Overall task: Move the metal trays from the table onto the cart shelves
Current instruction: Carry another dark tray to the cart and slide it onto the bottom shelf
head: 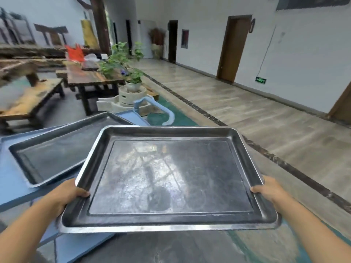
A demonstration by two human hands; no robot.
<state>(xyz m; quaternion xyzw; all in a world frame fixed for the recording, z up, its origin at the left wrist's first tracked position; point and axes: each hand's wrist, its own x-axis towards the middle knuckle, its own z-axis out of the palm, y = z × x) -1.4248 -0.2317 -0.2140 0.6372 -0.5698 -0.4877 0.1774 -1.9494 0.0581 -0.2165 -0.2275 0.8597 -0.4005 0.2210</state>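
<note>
I hold a large empty metal tray (171, 177) level in front of me. My left hand (68, 194) grips its left rim with the thumb over the edge, and my right hand (269, 188) grips its right rim the same way. A second metal tray (49, 149) lies flat on the top shelf of the blue cart (11, 179) to my left, partly under the held tray's left corner. The cart's handle (167, 114) curves up at the far end, and a lower blue shelf (76, 249) shows beneath.
A dark surface (171, 249) lies just below the held tray. Wooden tables and benches (91, 76) stand at the back left, with potted plants (133, 80) and a stone mill (125, 101) beyond the cart. A tiled corridor (247, 114) with doors runs along the right.
</note>
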